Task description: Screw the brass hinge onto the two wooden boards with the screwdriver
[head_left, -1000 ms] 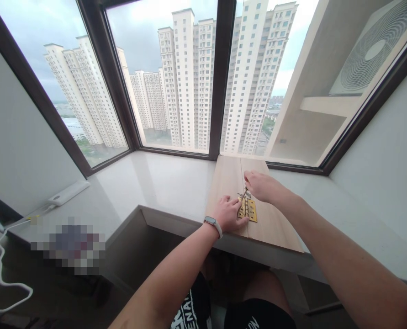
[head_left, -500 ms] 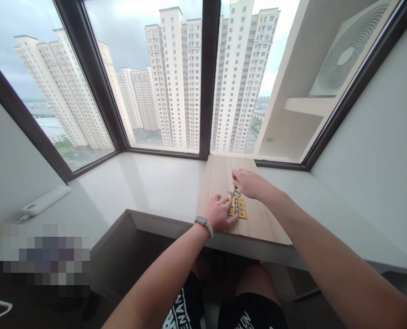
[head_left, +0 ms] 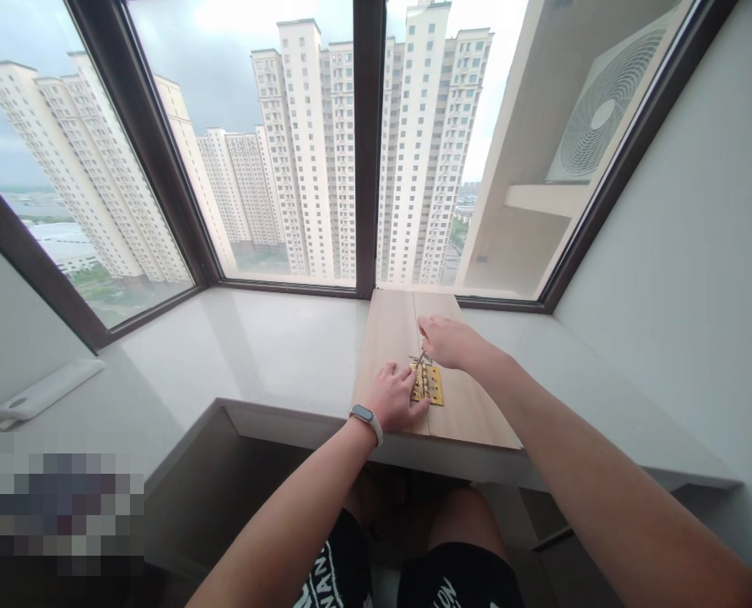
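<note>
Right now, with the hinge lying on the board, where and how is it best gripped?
I would pinch the outer edge of the right leaf, coming from the right. The hinge lies flat on the board with that edge exposed, while the left hand partly covers the other leaf.

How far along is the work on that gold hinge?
Probably still partway. Done: the hinge lies open on the wooden board. In hand: the right hand holds what looks like a screwdriver to its left half; the left hand steadies it. Left: loose screws lie beside it, and the right half's holes look unfilled. The left half is too covered to judge.
</note>
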Demonstrator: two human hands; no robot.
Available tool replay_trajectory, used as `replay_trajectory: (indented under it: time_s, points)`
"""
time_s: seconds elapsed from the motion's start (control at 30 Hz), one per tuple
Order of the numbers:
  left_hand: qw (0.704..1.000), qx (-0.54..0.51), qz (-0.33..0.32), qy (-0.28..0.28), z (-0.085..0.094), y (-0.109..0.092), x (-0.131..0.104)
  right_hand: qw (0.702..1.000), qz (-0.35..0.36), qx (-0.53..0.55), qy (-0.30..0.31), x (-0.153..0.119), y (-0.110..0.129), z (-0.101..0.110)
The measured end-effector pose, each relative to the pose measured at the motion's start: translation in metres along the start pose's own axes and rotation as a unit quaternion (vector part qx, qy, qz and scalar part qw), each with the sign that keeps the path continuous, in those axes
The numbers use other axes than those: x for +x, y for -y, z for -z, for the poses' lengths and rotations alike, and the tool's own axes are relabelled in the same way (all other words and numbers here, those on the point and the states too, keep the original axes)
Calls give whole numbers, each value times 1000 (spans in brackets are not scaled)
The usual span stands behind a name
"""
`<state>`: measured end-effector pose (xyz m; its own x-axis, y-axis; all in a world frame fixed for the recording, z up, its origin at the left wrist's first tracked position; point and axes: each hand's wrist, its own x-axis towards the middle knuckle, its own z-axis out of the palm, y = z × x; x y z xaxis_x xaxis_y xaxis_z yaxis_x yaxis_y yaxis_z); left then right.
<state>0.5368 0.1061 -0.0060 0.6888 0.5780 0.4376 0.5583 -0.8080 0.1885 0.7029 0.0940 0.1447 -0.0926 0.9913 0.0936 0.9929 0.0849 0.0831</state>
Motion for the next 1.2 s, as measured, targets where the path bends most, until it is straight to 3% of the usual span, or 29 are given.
replay_trajectory:
  time_s: [1.2]
  points:
    - [1000, -22, 10, 0, -5, 0, 2, 999, 18, 27, -5, -4, -5, 3]
